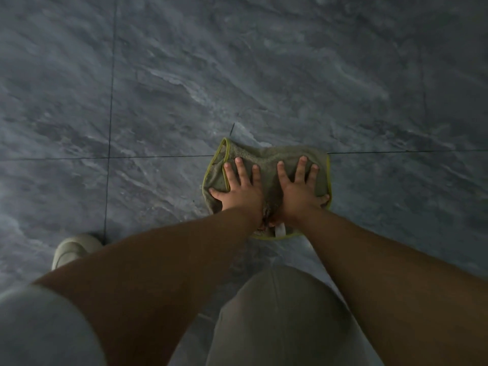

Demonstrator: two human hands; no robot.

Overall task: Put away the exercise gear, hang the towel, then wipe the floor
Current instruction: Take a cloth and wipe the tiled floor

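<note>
A grey-green cloth [266,157] with a yellow-green hem lies spread on the grey marbled floor tiles [237,75], over a tile joint. My left hand [241,190] presses flat on the cloth's left half with fingers spread and straight. My right hand [299,190] presses flat on its right half the same way, thumb near the right hem. Both palms cover the cloth's near part. A white tag shows at the near edge between my wrists.
My bent knee in light trousers [280,313] is right below the cloth. A pale shoe [72,250] stands on the floor at the lower left. Dark tile joints cross at the left; floor tiles stretch ahead and to both sides.
</note>
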